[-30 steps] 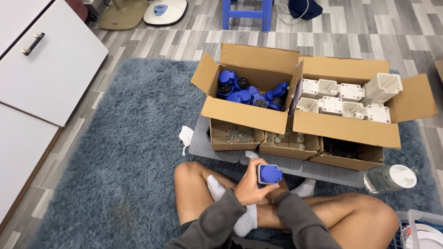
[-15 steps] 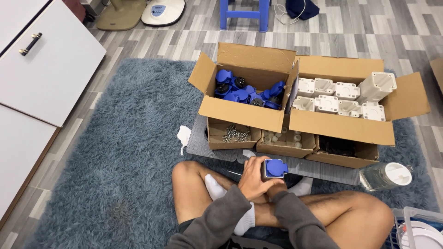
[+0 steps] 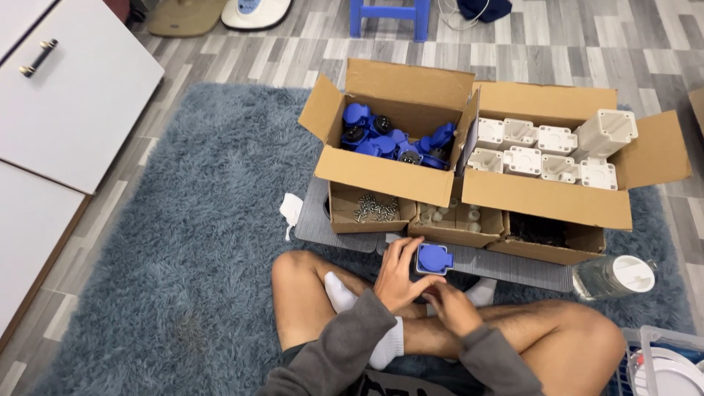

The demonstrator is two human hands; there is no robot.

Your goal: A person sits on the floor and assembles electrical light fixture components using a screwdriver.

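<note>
view: head camera, looking down at a person sitting cross-legged on a shaggy blue-grey rug [image 3: 183, 242]
left hand [image 3: 400, 275]: closed round the blue socket's left side, fingers up along its edge, thumb below
right hand [image 3: 451, 304]: below and just right of the socket, fingers curled at its lower edge; grip itself cannot be told
blue socket [image 3: 434, 258]: square, round lid facing up, held over the lap, above both wrists, just in front of the small boxes
grey board [image 3: 506, 265]: flat on the rug, under the small boxes, just beyond the hands
screw box [image 3: 367, 209]: small open carton with loose screws, up-left of the left hand
middle box [image 3: 455, 220]: small white parts, straight above the socket
left carton [image 3: 396, 143]: flaps open, full of blue sockets
right carton [image 3: 550, 158]: white housings in rows, one standing taller
bottle [image 3: 612, 275]: clear, white cap, lying right of the right knee
white rag [image 3: 291, 210]: on the rug left of the board
</note>
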